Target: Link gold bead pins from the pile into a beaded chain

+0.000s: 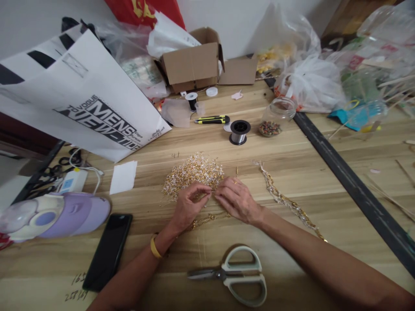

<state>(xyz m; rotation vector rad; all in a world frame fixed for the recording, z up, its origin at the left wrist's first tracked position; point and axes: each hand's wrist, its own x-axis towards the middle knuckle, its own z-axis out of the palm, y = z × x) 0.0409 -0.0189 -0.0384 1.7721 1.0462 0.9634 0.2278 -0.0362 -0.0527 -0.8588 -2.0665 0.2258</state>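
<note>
Head view: work in two bare hands, pale wood-grain counter (175, 289).

Item, principal: one tiny gold-toned piece (212, 191), detail too small to identify, located at the meeting fingertips. Left hand (189, 203): narrow grip, thumb and forefinger pinched on the piece. Right hand (238, 199): narrow grip, fingers bunched downward on its other side, seemingly pinching the same piece.

Handling, as judged: very light, rigid, smooth enough to slip, easily bent or dropped; best taken at its extreme ends by the fingertips.

Item: loose heap of small gold and clear, glittering pieces (193, 172), just beyond the fingertips, its near edge beside both hands. Likely to scatter if brushed.

Item: thin gold-coloured chain (210, 218), on the near side of the grip, running below both hands; probably limp, prone to tangling, best lifted by one end.

Adjacent: bundle of gold and clear strands (282, 196), right of the right hand; short gold-coloured strip (237, 171), beyond that hand; white-handled scissors (227, 276), nearer the wearer, apart from both hands; black spool of silvery wire (239, 137), farther back.
</note>
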